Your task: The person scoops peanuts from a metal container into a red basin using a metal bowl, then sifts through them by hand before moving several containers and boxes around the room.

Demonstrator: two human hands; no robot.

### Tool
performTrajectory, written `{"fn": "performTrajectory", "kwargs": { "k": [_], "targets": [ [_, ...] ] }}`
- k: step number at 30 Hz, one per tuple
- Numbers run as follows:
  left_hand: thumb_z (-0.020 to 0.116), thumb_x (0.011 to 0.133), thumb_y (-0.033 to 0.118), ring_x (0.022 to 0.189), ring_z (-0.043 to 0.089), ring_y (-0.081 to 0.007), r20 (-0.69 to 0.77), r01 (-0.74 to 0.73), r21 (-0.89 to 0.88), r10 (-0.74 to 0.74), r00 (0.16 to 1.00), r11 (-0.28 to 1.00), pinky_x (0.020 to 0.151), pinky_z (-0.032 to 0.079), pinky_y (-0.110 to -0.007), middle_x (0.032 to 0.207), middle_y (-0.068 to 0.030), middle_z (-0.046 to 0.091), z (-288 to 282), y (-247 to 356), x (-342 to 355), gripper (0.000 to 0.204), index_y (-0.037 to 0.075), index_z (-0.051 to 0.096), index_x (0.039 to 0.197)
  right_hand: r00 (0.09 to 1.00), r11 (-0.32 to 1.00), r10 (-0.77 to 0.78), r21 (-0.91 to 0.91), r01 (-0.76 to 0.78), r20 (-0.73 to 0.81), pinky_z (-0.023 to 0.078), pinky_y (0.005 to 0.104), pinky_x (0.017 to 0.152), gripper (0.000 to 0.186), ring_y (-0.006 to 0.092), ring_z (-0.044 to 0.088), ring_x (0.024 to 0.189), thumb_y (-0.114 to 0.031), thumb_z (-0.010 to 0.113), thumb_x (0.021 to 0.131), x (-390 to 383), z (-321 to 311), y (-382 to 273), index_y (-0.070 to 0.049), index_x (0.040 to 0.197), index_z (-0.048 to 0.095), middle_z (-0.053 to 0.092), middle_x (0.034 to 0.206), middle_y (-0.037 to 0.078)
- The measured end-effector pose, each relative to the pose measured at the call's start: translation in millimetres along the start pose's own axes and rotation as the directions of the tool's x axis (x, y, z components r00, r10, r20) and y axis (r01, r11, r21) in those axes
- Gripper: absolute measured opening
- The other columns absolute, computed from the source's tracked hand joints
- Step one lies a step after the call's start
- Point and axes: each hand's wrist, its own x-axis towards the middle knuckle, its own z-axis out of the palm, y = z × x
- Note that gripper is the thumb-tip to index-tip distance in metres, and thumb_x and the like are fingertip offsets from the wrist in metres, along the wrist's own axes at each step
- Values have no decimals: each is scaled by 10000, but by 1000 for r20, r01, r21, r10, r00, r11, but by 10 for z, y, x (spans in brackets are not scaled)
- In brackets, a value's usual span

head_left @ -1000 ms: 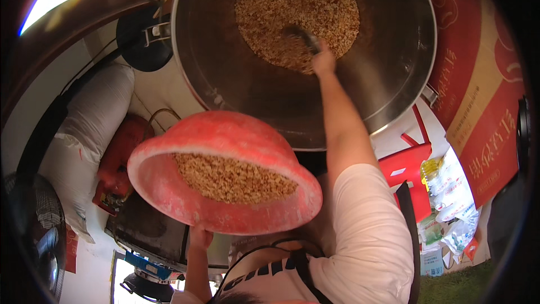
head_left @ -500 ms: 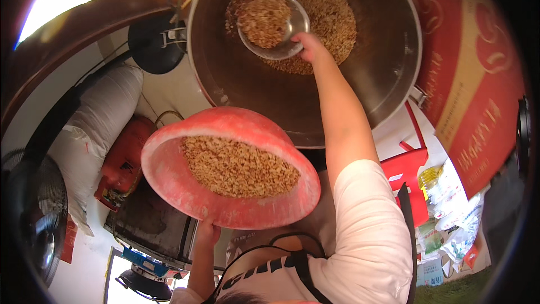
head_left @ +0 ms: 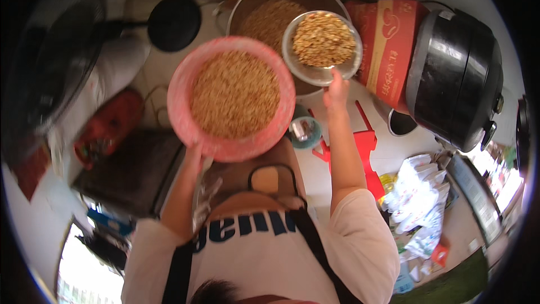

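My left hand [head_left: 194, 156] is closed on the near rim of a red plastic basin [head_left: 176, 98], its wall dusted white. A heap of brown, nut-like pieces [head_left: 235, 94] fills much of it. To the right, my right hand [head_left: 336, 89] grips the near rim of a shallow metal bowl [head_left: 316, 74], its thumb over the edge. Similar golden-brown pieces [head_left: 323, 39] lie in that bowl. Both vessels are held up before a large metal pot [head_left: 247, 1], overlapping it in view. More brown pieces [head_left: 273, 19] show inside the pot, partly hidden by the bowl and basin.
Right of the pot stand a red carton [head_left: 388, 50] and a black rounded cooker [head_left: 455, 79]. A red stool [head_left: 365, 152] and plastic bags [head_left: 416, 191] are on the right-hand floor. At left are a red canister [head_left: 112, 126] and a dark fan [head_left: 62, 62].
My right hand has brought the metal bowl, holding pieces, up out of the pot and nearer the basin. The basin now faces upward more squarely. The whole view has shifted.
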Motion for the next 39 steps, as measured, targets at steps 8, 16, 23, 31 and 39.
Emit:
{"fn": "performTrajectory", "kwargs": {
  "k": [8,16,23,31,39],
  "targets": [
    [519,865,129,812,637,-218,4,-87,-76,88,996,993,661,539,-347,966,-104,616,302,178,-274,228,-3,554,1047,634,366,-472,-518,773,612,467,344,884,394,295,595,1044,-17,496,871,-1537,401,13,-45,1264,513,610,1136,134],
    [537,831,105,662,650,-240,-8,-84,-94,84,996,992,560,530,-340,773,-115,627,228,4,-131,162,-15,564,937,864,631,-375,-590,504,337,507,326,789,294,192,627,911,-149,557,925,-888,373,-28,-11,1184,580,658,1033,82],
    [533,788,62,542,594,-221,49,-146,87,142,989,985,467,454,-309,621,-91,579,359,696,-382,75,-3,568,801,956,972,155,-209,-104,247,482,308,644,316,151,610,777,-258,621,889,-370,427,565,33,1013,639,647,919,71],
    [553,755,79,680,586,-146,332,-265,343,147,932,901,580,477,-302,789,-31,595,50,1131,-845,263,31,567,1013,959,958,-282,47,283,-38,484,288,736,344,140,598,896,-194,603,906,-2486,-388,-2,91,1098,608,629,1057,122],
    [592,773,127,759,617,-139,633,-404,340,111,766,850,640,501,-292,894,-23,635,857,1286,-2039,323,28,601,1080,899,921,-372,27,388,-231,502,310,725,341,173,614,861,-227,599,912,-3023,-1647,-562,89,1039,617,625,1007,113]
  ]
}}
